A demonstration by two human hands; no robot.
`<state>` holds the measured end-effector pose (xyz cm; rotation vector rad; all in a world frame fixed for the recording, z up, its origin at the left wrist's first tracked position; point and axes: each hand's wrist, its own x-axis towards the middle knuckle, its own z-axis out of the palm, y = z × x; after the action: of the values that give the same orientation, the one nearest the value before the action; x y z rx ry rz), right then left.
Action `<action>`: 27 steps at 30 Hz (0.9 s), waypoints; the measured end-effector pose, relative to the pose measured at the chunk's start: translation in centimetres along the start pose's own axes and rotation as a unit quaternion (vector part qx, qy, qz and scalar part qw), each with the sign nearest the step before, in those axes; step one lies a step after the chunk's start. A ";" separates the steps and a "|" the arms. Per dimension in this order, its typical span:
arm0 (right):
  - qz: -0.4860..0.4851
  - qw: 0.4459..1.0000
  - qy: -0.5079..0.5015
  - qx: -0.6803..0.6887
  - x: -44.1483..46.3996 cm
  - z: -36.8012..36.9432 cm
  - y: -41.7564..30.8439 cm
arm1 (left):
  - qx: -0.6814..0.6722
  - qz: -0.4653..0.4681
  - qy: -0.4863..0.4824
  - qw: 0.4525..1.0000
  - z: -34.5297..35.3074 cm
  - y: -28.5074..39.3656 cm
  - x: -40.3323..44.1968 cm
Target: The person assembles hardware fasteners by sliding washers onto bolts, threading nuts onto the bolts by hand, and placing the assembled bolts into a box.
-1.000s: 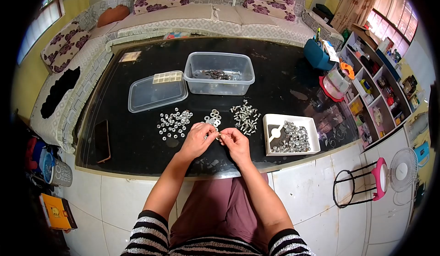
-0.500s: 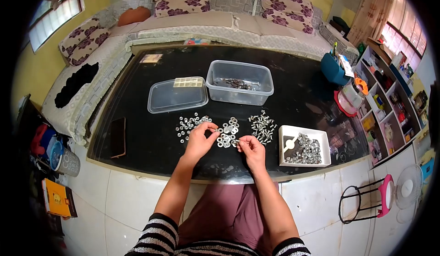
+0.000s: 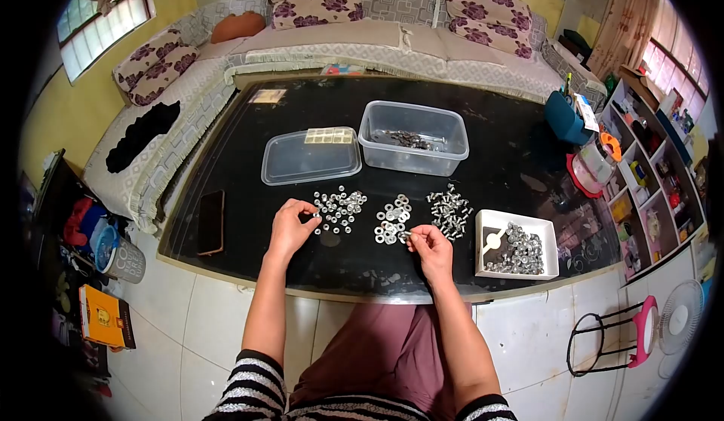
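Note:
My left hand (image 3: 291,229) is at the left edge of a scattered group of small metal nuts (image 3: 339,211), thumb and forefinger closing on a nut there. Right of the nuts lies a cluster of flat washers (image 3: 391,229). Beside the washers, my right hand (image 3: 431,254) pinches a small metal bolt, mostly hidden by the fingertips. A heap of short bolts (image 3: 450,211) lies just beyond that hand. Further right, a white box (image 3: 486,270) contains many metal fasteners (image 3: 524,249) and a pale yellowish piece.
A clear plastic tub (image 3: 415,161) with dark hardware stands behind the piles, its lid (image 3: 311,166) lying to the left. A phone (image 3: 211,223) rests on the black table's left side. A teal holder (image 3: 566,118) and a clear jar (image 3: 592,166) stand at the right.
My left hand has moved left from the washers to the edge of the nuts. My right hand stays by the washers, still pinching. The whole view has shifted slightly.

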<state>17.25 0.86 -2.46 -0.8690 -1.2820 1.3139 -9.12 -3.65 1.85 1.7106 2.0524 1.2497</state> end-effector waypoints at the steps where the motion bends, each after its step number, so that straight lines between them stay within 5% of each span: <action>1: 0.000 1.000 0.001 -0.002 0.0 0.0 0.0 | -0.002 -0.001 -0.005 1.000 0.1 0.0 0.0; 21: 0.008 1.000 -0.004 0.030 -0.1 0.2 -0.3 | 0.016 0.023 -0.019 0.999 1.6 -0.6 0.7; 27: 0.000 1.000 -0.006 0.012 -0.2 0.1 -0.2 | -0.067 0.057 0.001 0.996 2.4 2.5 0.9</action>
<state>17.20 0.67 -2.31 -0.8461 -1.2728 1.3329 -6.16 -1.76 2.38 1.7866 1.8485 1.3906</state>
